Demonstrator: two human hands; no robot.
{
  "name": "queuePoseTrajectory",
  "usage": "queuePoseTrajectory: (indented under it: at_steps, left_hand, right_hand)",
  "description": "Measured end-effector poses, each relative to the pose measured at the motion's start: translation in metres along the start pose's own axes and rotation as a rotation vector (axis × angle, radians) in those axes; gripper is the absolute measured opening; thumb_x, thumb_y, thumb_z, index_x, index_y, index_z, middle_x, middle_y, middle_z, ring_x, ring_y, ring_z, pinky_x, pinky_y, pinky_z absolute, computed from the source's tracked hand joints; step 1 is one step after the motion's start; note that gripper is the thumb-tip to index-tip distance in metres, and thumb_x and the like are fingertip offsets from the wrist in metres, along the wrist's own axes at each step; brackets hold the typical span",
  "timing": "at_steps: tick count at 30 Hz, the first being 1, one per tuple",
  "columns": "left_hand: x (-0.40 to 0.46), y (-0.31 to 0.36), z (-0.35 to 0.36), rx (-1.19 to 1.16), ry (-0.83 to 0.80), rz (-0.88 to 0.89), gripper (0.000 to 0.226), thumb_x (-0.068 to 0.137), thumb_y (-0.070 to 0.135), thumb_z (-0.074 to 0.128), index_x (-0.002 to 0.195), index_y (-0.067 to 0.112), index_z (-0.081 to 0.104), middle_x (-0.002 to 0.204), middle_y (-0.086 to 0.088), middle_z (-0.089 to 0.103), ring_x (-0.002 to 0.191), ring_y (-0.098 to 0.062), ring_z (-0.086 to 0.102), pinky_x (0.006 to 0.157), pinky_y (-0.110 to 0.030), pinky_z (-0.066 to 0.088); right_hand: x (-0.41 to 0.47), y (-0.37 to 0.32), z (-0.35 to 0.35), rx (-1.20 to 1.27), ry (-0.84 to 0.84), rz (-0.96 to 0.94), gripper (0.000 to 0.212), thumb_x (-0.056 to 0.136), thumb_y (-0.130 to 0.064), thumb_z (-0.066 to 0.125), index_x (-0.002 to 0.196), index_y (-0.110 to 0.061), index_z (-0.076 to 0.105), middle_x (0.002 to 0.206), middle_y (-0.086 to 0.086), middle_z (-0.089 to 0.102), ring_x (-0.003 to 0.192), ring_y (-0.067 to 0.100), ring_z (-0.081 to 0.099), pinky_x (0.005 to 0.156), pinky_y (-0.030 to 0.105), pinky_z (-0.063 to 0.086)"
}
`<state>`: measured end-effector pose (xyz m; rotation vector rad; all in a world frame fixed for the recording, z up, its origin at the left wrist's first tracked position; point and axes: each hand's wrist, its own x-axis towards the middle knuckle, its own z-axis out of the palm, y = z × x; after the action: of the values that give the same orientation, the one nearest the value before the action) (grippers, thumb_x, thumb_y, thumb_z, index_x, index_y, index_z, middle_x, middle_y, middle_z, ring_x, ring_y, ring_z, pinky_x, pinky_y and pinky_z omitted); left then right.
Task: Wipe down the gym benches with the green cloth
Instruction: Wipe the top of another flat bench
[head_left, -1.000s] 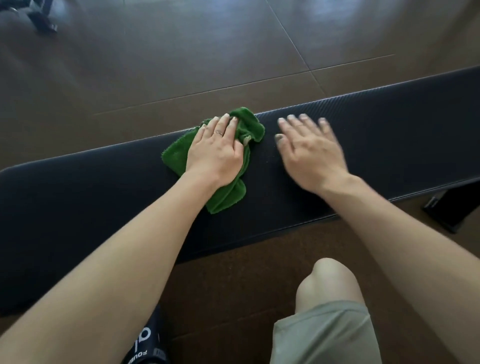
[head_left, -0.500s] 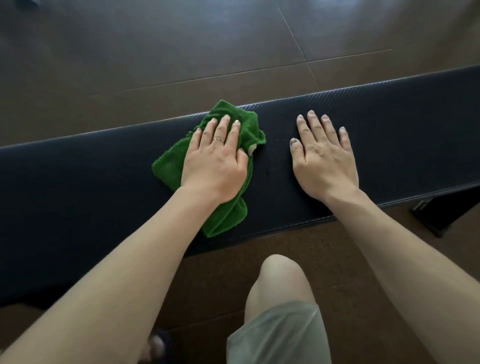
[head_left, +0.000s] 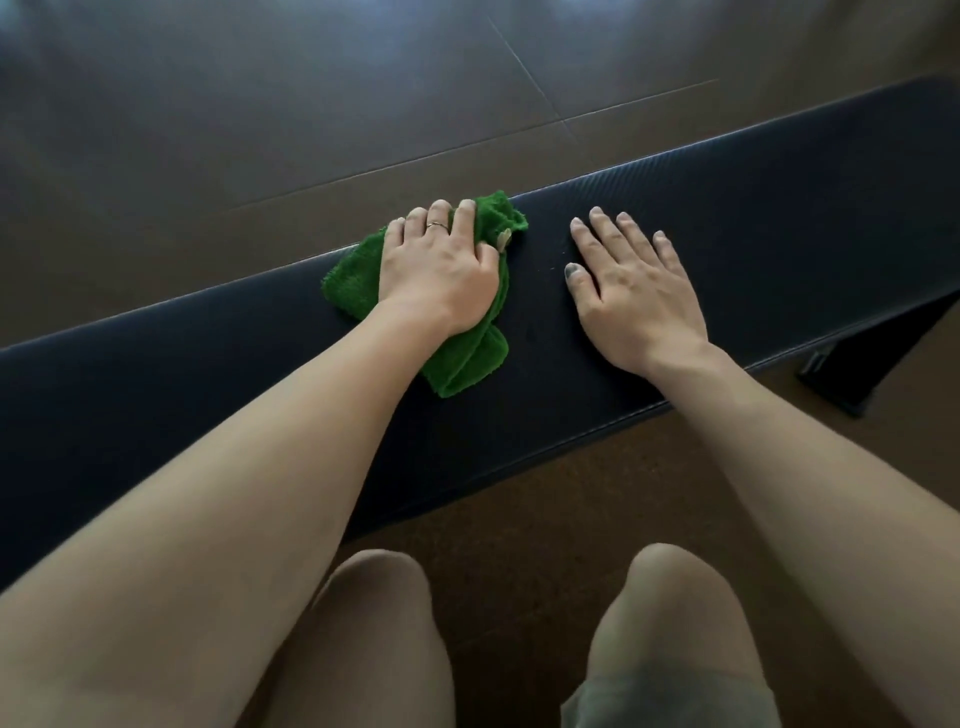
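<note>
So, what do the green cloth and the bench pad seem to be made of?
Green cloth: probably terry or microfibre, matte, judging by its fuzzy looped pile and soft folds.
Bench pad: likely vinyl or synthetic leather, since the black surface shows a fine woven-look texture and slight sheen.
</note>
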<state>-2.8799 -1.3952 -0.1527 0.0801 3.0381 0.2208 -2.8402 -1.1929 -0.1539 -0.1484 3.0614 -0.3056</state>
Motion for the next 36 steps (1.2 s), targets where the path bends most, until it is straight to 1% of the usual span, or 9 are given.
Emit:
queuePoseTrajectory:
  at_steps: [6,14,17,21,24,28,31,33,36]
  left_hand:
    - [0.012,-0.003,-0.006,0.009,-0.020,0.032,0.059,0.105,0.041,0.023,0.157,0.015,0.032,0.159,-0.013,0.039,0.143,-0.035,0.037,0.119,-0.047,0.024]
    - [0.033,0.002,-0.016,-0.016,-0.029,0.006,0.046,0.105,0.037,0.021,0.125,0.013,0.054,0.132,-0.011,0.060,0.123,-0.034,0.056,0.096,-0.046,0.038]
    - [0.042,0.006,-0.019,-0.023,-0.040,-0.025,0.042,0.104,0.038,0.020,0.112,0.016,0.055,0.123,-0.011,0.063,0.116,-0.034,0.059,0.085,-0.042,0.034]
    - [0.040,0.009,-0.016,0.008,-0.014,-0.052,0.034,0.105,0.037,0.019,0.103,0.017,0.047,0.124,-0.013,0.063,0.116,-0.035,0.058,0.088,-0.043,0.034]
    - [0.034,0.014,-0.012,0.040,0.016,-0.058,0.035,0.107,0.037,0.020,0.109,0.017,0.048,0.129,-0.012,0.060,0.123,-0.034,0.055,0.098,-0.045,0.036]
    - [0.024,0.020,-0.007,0.065,0.019,-0.117,0.047,0.108,0.039,0.022,0.135,0.014,0.050,0.140,-0.011,0.055,0.130,-0.033,0.049,0.109,-0.045,0.031]
    - [-0.002,0.031,-0.001,0.030,0.014,-0.158,0.059,0.108,0.041,0.022,0.163,0.020,0.025,0.169,-0.003,0.027,0.156,-0.022,0.020,0.129,-0.042,0.009]
    - [-0.031,0.043,0.004,0.001,0.008,-0.187,0.063,0.108,0.043,0.021,0.167,0.023,0.011,0.174,0.005,0.007,0.160,-0.013,0.002,0.130,-0.041,0.000]
    - [-0.085,0.065,0.013,-0.027,0.046,-0.261,0.063,0.107,0.043,0.020,0.167,0.025,0.012,0.174,0.008,0.006,0.160,-0.010,0.002,0.131,-0.041,0.001]
  right_hand:
    - [-0.002,-0.003,-0.003,-0.012,-0.015,0.025,0.059,0.109,-0.048,0.017,0.166,-0.032,0.011,0.174,-0.010,0.003,0.160,0.011,-0.003,0.130,0.040,-0.003]
    - [0.000,-0.004,-0.003,-0.012,0.000,0.043,0.060,0.108,-0.049,0.017,0.165,-0.033,0.012,0.174,-0.010,0.004,0.160,0.010,-0.002,0.130,0.041,-0.002]
    - [0.002,-0.003,-0.002,0.003,0.009,0.036,0.060,0.108,-0.049,0.016,0.165,-0.033,0.012,0.174,-0.009,0.005,0.160,0.012,-0.001,0.130,0.042,-0.002]
    - [0.001,-0.001,0.001,0.009,0.022,0.013,0.060,0.108,-0.049,0.015,0.166,-0.031,0.011,0.174,-0.007,0.005,0.160,0.013,-0.002,0.130,0.043,-0.002]
    - [0.000,0.004,0.003,0.020,0.037,-0.005,0.061,0.108,-0.048,0.015,0.166,-0.030,0.011,0.174,-0.006,0.005,0.160,0.015,-0.002,0.130,0.044,-0.002]
    - [0.000,0.006,0.006,0.053,0.056,-0.032,0.061,0.108,-0.046,0.014,0.166,-0.027,0.015,0.174,-0.003,0.008,0.160,0.018,0.000,0.129,0.047,-0.001]
    - [0.001,0.008,0.005,0.087,0.057,-0.040,0.060,0.108,-0.044,0.012,0.165,-0.026,0.018,0.174,-0.002,0.009,0.161,0.019,0.001,0.129,0.048,-0.001]
    - [0.002,0.009,0.004,0.113,0.048,-0.050,0.059,0.108,-0.042,0.011,0.165,-0.026,0.017,0.174,-0.002,0.008,0.161,0.019,0.000,0.129,0.047,-0.003]
    - [0.002,0.010,0.002,0.130,0.037,-0.068,0.059,0.109,-0.041,0.011,0.165,-0.025,0.017,0.174,-0.001,0.007,0.161,0.020,-0.002,0.129,0.048,-0.005]
